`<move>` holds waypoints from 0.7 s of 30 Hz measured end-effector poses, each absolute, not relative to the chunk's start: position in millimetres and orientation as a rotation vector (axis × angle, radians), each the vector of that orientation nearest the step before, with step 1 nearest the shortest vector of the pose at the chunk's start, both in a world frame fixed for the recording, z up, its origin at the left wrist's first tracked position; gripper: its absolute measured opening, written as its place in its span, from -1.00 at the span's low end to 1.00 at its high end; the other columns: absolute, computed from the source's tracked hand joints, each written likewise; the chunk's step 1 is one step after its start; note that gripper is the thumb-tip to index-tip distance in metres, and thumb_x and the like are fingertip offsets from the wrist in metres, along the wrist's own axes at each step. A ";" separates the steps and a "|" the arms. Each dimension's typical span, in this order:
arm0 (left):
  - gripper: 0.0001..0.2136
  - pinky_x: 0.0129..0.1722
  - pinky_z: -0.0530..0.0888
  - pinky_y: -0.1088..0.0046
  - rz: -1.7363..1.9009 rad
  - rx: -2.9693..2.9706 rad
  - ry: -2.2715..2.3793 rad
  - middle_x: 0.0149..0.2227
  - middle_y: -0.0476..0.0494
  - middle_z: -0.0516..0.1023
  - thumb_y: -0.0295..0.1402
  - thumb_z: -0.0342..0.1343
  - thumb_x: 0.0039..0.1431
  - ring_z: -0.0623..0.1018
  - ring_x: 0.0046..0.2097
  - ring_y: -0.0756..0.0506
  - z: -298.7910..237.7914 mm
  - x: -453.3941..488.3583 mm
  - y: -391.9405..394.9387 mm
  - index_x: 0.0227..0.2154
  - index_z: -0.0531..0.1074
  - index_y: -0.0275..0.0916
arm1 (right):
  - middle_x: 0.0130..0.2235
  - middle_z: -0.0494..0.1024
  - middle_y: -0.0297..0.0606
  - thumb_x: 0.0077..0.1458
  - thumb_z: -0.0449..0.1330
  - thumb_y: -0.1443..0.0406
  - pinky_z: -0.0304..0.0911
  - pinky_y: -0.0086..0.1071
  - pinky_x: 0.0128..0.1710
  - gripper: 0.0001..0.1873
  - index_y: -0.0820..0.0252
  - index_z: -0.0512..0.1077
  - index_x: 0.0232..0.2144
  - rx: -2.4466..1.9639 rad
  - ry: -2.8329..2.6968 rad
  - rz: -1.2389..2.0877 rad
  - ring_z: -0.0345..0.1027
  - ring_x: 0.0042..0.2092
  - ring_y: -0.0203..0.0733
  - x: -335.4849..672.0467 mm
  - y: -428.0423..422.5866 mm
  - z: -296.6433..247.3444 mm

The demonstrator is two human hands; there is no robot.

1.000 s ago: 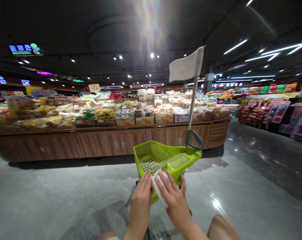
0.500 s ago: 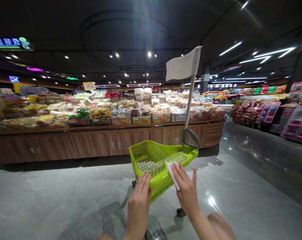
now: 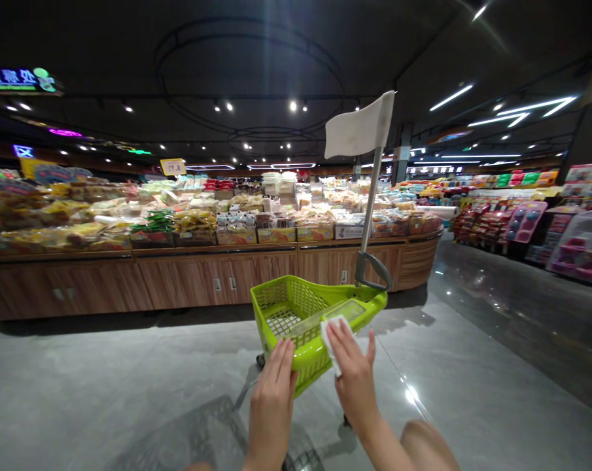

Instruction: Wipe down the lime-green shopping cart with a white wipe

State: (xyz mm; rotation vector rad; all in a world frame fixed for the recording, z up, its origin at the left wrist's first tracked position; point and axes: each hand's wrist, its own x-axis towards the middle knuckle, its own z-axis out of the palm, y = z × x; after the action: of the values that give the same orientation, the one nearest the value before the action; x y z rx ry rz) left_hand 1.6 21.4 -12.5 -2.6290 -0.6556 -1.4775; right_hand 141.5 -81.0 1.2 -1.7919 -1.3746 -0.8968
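You look mid-wipe: your right hand (image 3: 356, 374) presses a white wipe (image 3: 328, 329) flat, fingers outstretched, on the near rim of the green cart (image 3: 309, 358); your left hand (image 3: 272, 392) rests open against its wall. Moving along the rim calls for bracing the cart.

Cart: a small lime-green plastic shopping cart (image 3: 300, 307), upright on the grey floor (image 3: 104, 386), near the middle of the scene.
Basket: open lattice walls and bottom; nothing shows inside it.
Right rim: broad and flat, with a paler green plate (image 3: 348, 310) set into it.
Pole: a grey pole (image 3: 371, 209) rises from the far right corner, leaning slightly right, with a white flag (image 3: 359, 127) at its top.
Wheel: one dark wheel (image 3: 260, 360) shows under the near left corner.
Cloth: a small white cloth (image 3: 328, 332), crumpled, lies on the near right rim touching the plastic, half covered by the right hand (image 3: 354, 373).
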 end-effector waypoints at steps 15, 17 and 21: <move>-0.48 0.11 0.49 0.24 -1.512 -2.639 -0.658 0.20 -0.21 0.41 -0.58 -0.10 0.26 0.41 0.21 -0.12 -9.9 5.0 17.2 0.27 0.15 -0.15 | 0.24 0.35 -0.18 -0.13 -0.12 0.57 -0.48 0.03 0.35 -0.04 0.12 -0.08 0.37 -1.732 -1.473 -0.891 0.15 0.29 -0.13 117.2 -73.1 -2.7; -0.47 0.12 0.48 0.24 -1.511 -2.642 -0.650 0.20 -0.20 0.41 -0.58 -0.10 0.26 0.41 0.22 -0.11 -11.1 3.3 19.3 0.27 0.15 -0.13 | 0.21 0.38 -0.19 -0.07 -0.11 0.55 -0.52 -0.04 0.36 -0.11 0.16 -0.02 0.35 -1.628 -1.633 -0.911 0.17 0.28 -0.17 109.8 -71.0 -3.1; -0.45 0.13 0.47 0.24 -1.483 -2.648 -0.655 0.20 -0.19 0.41 -0.58 -0.07 0.25 0.41 0.21 -0.12 -12.5 1.1 22.8 0.28 0.13 -0.11 | 0.19 0.42 -0.31 -0.08 -0.14 0.61 -0.63 -0.05 0.35 -0.09 0.00 0.05 0.32 -1.661 -1.529 -0.946 0.20 0.26 -0.25 147.2 -83.0 0.2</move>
State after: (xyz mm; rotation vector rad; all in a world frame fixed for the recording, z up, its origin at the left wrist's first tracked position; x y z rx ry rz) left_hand 1.1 22.8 -12.5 -2.6476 -0.6546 -1.4829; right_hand 147.2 -83.0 0.2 -1.6613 -1.5291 -0.9460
